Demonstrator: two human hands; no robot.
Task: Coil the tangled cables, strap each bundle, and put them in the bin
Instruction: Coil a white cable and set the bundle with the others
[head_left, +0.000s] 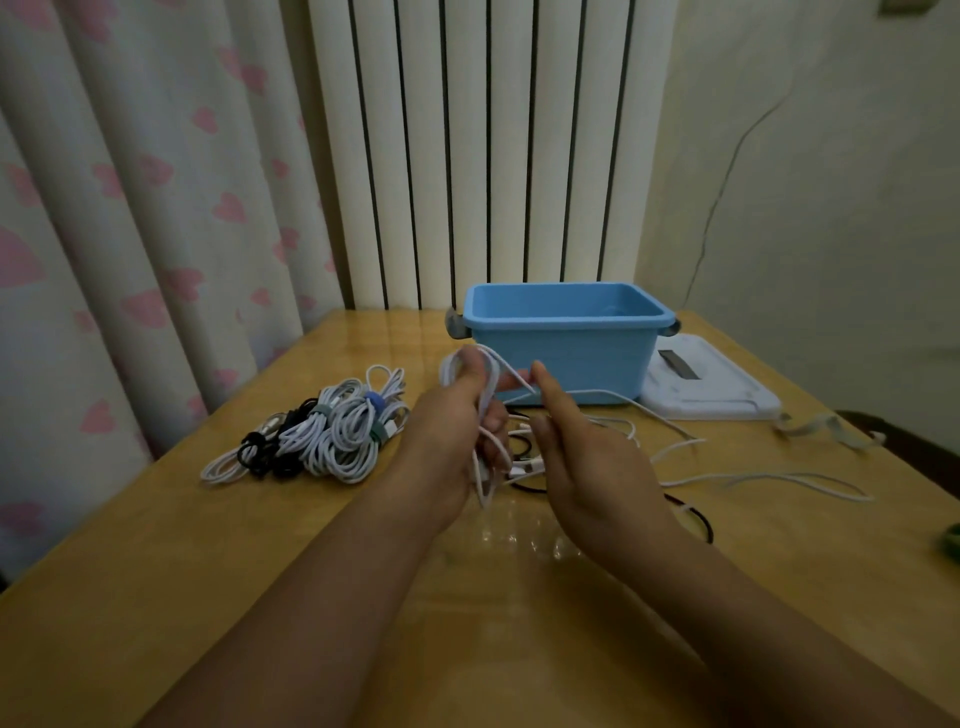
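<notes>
Dim indoor light falls on a glossy wooden worktop (208, 545) seen from above, with two bare forearms reaching forward over its middle. Left hand (457, 431) is raised a little above the wood, its fingers and thumb curled round a half-made coil of white cable (480, 410) whose loops stick out above and below the fist. Right hand (587, 457) sits just beside it, thumb up, pinching the loose run of the same cable between thumb and fingers; that strand stretches from the coil across to the fingertips. From there the free tail of the white cable (769, 480) trails off to the right across the worktop in long slack curves. Under and between the hands lies a small tangle of loose cables (524, 460), white and black mixed, and a black cable (698, 517) curves out to the right of the right wrist. To the left of the hands, well apart from them, rests a heap of finished bundles (322, 434), white and black coils, several bound with straps. Behind the hands stands an open blue bin (566, 358) with grey handles; nothing shows inside it from this angle. Its white lid (711, 387) lies flat just right of it. Behind the worktop hang a pink-heart curtain (130, 208) and a white ribbed radiator (488, 145).
</notes>
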